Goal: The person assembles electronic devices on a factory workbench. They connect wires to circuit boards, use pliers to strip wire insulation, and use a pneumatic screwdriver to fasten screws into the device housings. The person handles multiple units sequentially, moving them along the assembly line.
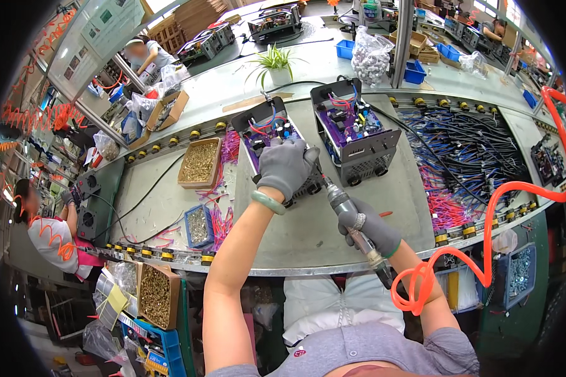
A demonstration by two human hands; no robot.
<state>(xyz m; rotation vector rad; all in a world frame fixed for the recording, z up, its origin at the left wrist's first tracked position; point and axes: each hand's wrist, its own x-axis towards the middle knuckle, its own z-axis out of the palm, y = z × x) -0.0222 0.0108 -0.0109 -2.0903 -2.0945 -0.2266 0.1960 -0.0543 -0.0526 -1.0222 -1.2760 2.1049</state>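
Two open electronic units with purple circuit boards stand side by side on a grey work board (283,239). My left hand (288,166), in a grey glove, is closed over the front of the left unit (258,139); its fingertips are partly hidden. In my right hand (371,231), also gloved, is an air screwdriver (343,204), fingers wrapped round its body. The driver's tip points at the left unit's right side, close beside my left hand. Whether it touches a screw cannot be seen. To the right stands the other unit (355,135), with coloured wires at its back.
An orange coiled air hose (489,232) loops at the right. Cable bundles (471,144) lie beyond the board. Left are a carton of brass-coloured parts (200,162) and a blue tray of small metal parts (199,226). Roller tracks (168,254) edge the line. Another person (53,242) works far left.
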